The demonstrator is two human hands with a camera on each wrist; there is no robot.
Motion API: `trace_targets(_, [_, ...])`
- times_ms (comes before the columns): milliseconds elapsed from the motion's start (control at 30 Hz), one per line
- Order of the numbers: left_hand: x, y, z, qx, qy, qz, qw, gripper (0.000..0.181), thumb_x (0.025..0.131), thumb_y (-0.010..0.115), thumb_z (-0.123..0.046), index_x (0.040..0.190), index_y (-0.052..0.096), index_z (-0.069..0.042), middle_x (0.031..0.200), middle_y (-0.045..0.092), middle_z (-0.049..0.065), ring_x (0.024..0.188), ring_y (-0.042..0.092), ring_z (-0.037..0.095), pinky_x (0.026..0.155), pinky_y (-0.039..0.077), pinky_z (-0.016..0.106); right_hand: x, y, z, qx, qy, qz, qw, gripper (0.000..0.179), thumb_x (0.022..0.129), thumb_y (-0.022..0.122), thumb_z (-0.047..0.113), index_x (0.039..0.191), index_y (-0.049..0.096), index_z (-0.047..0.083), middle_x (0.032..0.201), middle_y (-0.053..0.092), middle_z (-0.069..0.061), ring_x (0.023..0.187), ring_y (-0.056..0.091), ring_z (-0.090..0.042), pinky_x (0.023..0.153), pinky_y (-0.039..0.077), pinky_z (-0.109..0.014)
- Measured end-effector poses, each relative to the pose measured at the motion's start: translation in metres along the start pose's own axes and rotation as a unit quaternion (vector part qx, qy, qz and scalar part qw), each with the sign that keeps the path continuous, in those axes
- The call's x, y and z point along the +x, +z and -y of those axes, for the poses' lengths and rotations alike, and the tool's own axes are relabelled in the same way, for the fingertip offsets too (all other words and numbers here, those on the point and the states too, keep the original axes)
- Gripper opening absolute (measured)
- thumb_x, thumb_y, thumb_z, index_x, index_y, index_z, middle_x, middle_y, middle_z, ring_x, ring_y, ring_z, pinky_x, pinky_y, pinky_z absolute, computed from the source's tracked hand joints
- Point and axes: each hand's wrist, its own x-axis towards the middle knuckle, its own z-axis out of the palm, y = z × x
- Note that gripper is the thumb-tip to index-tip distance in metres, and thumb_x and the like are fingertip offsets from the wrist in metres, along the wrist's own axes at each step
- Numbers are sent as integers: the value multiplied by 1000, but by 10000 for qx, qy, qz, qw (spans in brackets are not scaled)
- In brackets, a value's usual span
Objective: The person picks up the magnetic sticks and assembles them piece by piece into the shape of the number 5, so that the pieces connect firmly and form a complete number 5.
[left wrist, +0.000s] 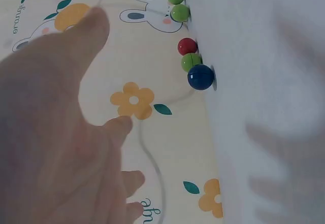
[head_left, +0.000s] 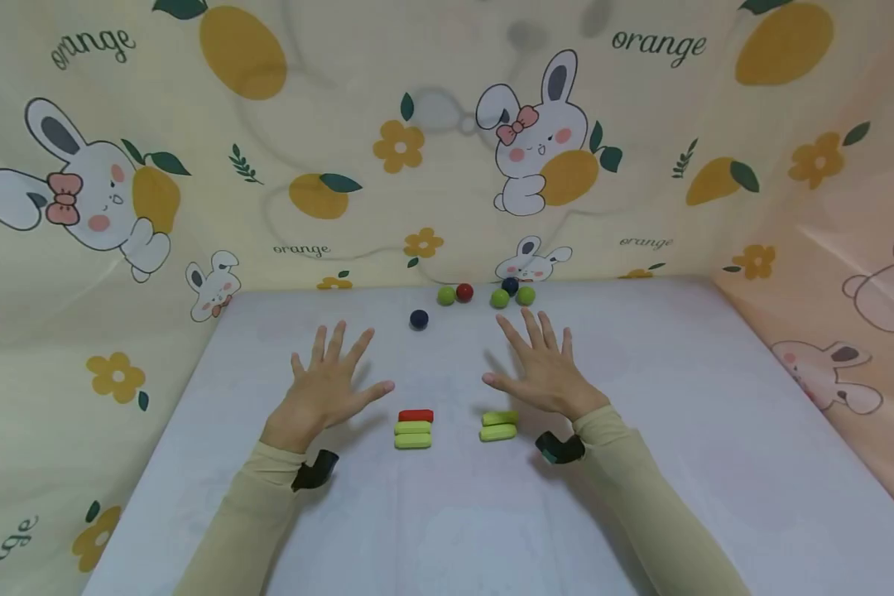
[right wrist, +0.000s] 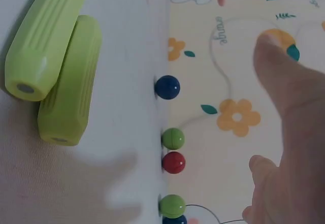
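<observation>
L hand [head_left: 324, 396] is empty, fingers spread over the white tabletop [head_left: 454, 521]; to its R & a bit nearer the person lie a red bar [head_left: 415, 415] + two yel-grn bars [head_left: 413, 442], side by side, long axes approx. L–R, so L's prob. the one to reach w/. Past a gap, the yel-grn pair [head_left: 498, 432] lies L of R hand [head_left: 545, 372] & nearer the person, long axes also approx. L–R, R hand being closest, likewise empty w/ fingers fanned. Looks-wise, the trio has red at the far side; the pair's ridged lengthwise, w/ bevelled ends & small dark end spots.
</observation>
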Motion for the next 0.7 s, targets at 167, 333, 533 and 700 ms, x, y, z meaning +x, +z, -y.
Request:
trace_targets(167, [4,-1,1,-41,117,-216,9997,86,96,47,-68,163,16,-24,170,6,22,155,7,50,113,16,78,4,2,-5,79,-38,-94,9999,93,92,53,70,164,12,27,171,1,-19,157,-1,-45,119,5,-73])
trace_targets(333, [11,6,-1,-13,563,-377,9977,78,100,45,-62,162,22,-21,168,16,23,152,24,47,116,29,69,8,4,-11,231,-54,-194,9995,90,94,57,63,163,15,24,169,8,-22,156,6,-47,118,15,-72])
trace_targets(533, [16,14,-3,-205,1034,-578,9927,69,101,52,-53,158,35,-19,159,40,19,144,43,41,112,40,61,14,8,-16,491,-114,-342,9981,85,95,63,51,162,23,18,165,18,-26,153,15,-51,115,22,-73])
trace_targets(700, [19,18,-6,-712,1312,-302,9883,58,101,60,-43,151,46,-16,153,49,13,142,48,34,113,41,56,20,10,-21,710,-293,-468,9959,80,96,66,42,160,27,13,161,26,-29,149,24,-50,116,26,-70])
